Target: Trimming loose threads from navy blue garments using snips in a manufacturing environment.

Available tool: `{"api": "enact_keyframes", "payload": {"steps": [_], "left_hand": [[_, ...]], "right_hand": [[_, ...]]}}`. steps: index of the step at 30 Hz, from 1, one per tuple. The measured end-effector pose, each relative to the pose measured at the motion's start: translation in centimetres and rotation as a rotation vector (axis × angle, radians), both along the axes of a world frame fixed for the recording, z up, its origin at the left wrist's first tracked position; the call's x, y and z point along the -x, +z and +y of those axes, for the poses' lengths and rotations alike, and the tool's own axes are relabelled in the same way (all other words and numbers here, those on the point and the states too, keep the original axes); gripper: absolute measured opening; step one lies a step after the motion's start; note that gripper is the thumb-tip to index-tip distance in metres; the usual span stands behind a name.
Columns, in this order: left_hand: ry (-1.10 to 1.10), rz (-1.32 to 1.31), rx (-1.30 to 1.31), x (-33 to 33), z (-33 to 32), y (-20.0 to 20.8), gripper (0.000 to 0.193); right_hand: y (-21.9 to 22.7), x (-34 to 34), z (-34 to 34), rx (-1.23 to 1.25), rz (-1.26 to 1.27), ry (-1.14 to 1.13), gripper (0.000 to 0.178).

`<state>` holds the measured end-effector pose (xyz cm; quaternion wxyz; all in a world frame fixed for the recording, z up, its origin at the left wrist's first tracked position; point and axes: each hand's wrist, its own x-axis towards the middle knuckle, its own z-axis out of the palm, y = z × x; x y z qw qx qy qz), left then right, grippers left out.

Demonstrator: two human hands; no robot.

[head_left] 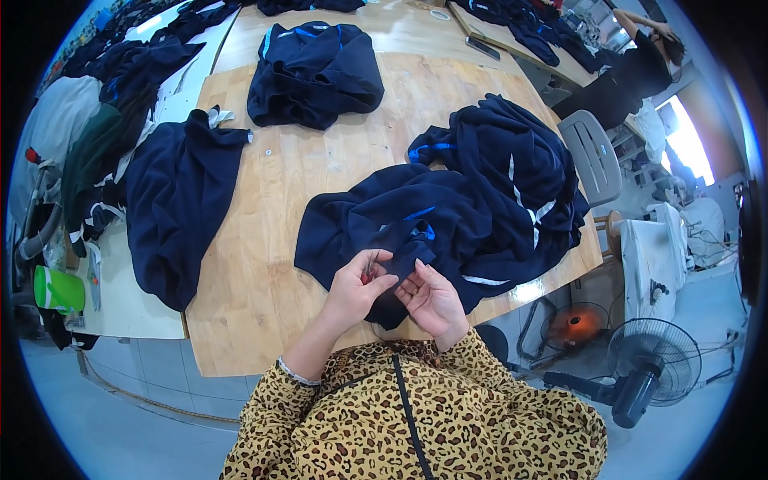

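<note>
Head view only.

Left hand (358, 286): fingers curled in, thumb pressed against them, pinching a fold of the navy garment (448, 216). Something small and red (366, 277) sits inside the grip; can't tell what it is. Wrist comes up from the lower edge in a leopard-print sleeve (288, 400), forearm angled up and to the right.

Right hand (432, 298): palm facing up and toward the left hand, fingers half-curled, fingertips touching the same dark fold just beside the left hand's. Loosely closed on the cloth, not spread. The two hands nearly meet at the fold.

The garment lies bunched on the near right part of the wooden table (272, 264), with blue trim and white stripes showing; its lower edge hangs over the table's front edge under the hands.

Around it: a second navy pile (316, 72) at the far centre of the table, well apart. Another dark garment (180, 208) drapes over the table's left edge. Green cup (58, 290) far left. Floor fan (652, 360) lower right. Another person (640, 60) top right, arms raised.
</note>
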<state>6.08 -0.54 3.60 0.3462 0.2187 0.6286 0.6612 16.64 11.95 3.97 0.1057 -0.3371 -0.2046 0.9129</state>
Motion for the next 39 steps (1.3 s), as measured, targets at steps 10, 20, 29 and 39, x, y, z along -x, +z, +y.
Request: {"api": "enact_keyframes", "payload": {"steps": [10, 20, 29, 39], "left_hand": [[-0.028, -0.069, -0.026, 0.6, 0.0, -1.1, 0.025], [-0.008, 0.288, -0.026, 0.4, 0.0, 0.1, 0.017], [0.077, 0.321, -0.079, 0.4, 0.6, -0.1, 0.011], [-0.014, -0.444, -0.143, 0.7, 0.4, -0.2, 0.008]], "right_hand": [[-0.9, -0.1, 0.8, 0.09, 0.051, 0.037, 0.012], [0.3, 0.2, -0.1, -0.115, 0.094, 0.013, 0.014], [0.3, 0.2, -0.4, -0.258, 0.106, 0.049, 0.026], [0.4, 0.2, -0.5, -0.236, 0.087, 0.037, 0.025]]}}
